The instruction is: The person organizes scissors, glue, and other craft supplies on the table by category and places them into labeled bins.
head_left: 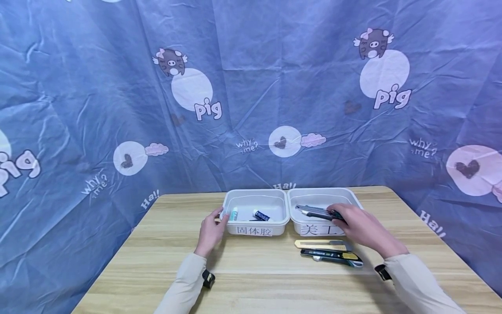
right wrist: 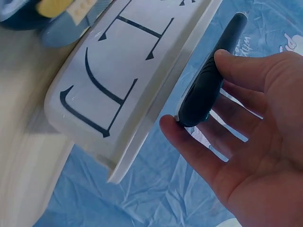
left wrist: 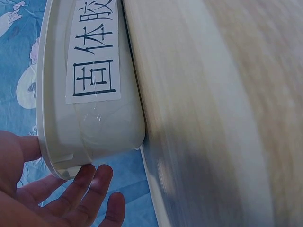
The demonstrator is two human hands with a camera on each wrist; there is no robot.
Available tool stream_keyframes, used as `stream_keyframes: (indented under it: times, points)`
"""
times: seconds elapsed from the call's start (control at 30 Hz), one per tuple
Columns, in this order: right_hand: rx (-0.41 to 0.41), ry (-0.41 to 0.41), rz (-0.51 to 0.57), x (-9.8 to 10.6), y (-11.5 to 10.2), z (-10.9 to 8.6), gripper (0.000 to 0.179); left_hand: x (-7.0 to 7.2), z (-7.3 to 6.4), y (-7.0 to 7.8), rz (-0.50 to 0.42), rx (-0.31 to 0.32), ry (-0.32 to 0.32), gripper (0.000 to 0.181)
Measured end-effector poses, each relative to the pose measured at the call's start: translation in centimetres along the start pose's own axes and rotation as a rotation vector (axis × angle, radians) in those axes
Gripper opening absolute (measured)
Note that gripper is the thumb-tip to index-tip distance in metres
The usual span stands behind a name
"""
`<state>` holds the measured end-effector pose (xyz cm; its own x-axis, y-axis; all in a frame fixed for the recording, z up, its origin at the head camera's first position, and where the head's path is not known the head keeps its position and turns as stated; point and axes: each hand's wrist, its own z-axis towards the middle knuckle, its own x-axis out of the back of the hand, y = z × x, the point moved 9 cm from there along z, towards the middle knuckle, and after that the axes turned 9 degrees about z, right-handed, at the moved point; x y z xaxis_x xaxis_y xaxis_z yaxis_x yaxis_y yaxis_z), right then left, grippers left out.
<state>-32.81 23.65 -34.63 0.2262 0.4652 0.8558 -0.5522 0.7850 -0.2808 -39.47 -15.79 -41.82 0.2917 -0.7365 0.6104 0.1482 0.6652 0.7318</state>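
Note:
My right hand (head_left: 358, 224) pinches a dark-handled utility knife (head_left: 319, 212) between thumb and fingers, over the right white bin (head_left: 325, 192). The right wrist view shows this knife's rounded handle (right wrist: 203, 97) above the bin's rim. At the left white bin (head_left: 256, 192), my left hand (head_left: 211, 231) holds the near left corner, thumb at the rim and fingers around the outside. A green-and-white glue stick (head_left: 234, 214) and a dark blue glue stick (head_left: 261, 215) lie in that bin, another dark item partly hidden by its front wall.
On the wooden table (head_left: 251, 279), a yellow utility knife (head_left: 319, 244) and a black-and-green utility knife (head_left: 331, 256) lie before the right bin. Both bins stand side by side with paper labels on their fronts. A blue patterned cloth (head_left: 251, 87) hangs behind the table.

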Motion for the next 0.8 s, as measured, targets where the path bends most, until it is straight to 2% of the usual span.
stream_keyframes:
  times: [0.33, 0.5, 0.8]
  points:
    - [-0.070, -0.017, 0.074, -0.9, 1.0, 1.4, 0.028, 0.2, 0.1, 0.0, 0.001, -0.004, 0.013, 0.044]
    - [-0.084, -0.006, 0.104, -1.2, 1.7, 1.8, 0.026, 0.0, 0.1, -0.1, -0.009, 0.002, -0.002, 0.045]
    - [-0.142, -0.015, 0.109, -1.9, 3.2, 2.4, 0.026, -0.1, 0.1, -0.1, -0.010, 0.002, -0.015, 0.046]
